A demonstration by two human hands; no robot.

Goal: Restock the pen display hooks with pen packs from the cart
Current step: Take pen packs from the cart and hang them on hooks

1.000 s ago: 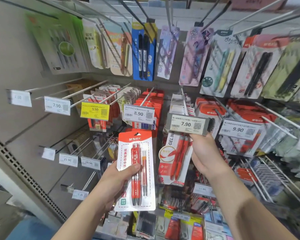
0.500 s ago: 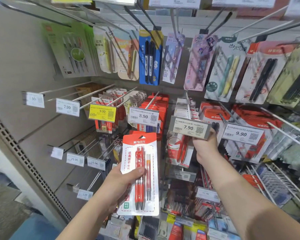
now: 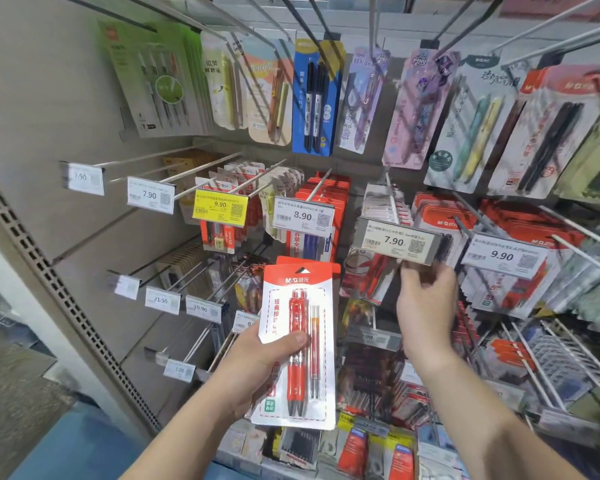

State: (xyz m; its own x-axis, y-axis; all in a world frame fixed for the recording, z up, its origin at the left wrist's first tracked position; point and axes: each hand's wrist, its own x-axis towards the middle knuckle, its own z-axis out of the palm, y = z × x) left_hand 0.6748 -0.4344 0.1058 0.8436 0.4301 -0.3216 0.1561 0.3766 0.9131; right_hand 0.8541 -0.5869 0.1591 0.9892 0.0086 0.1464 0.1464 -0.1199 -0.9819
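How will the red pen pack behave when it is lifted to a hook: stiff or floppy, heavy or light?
The pen pack looks fairly stiff: it stays flat though the left hand grips only one edge. Probably light, since a thumb pinch holds it. Its glossy blister may be slippery.

back panel (image 3: 49, 98): plain pale grey-beige, smooth, lit evenly from above
upright (image 3: 66, 306): pale metal post with a row of small slots, running diagonally down the left side
floor (image 3: 18, 410): mottled grey, seen low on the left past the upright
blue patch (image 3: 73, 448): bottom left, too blurred to tell what it is
light: bright, cool, soft shadows under the rods
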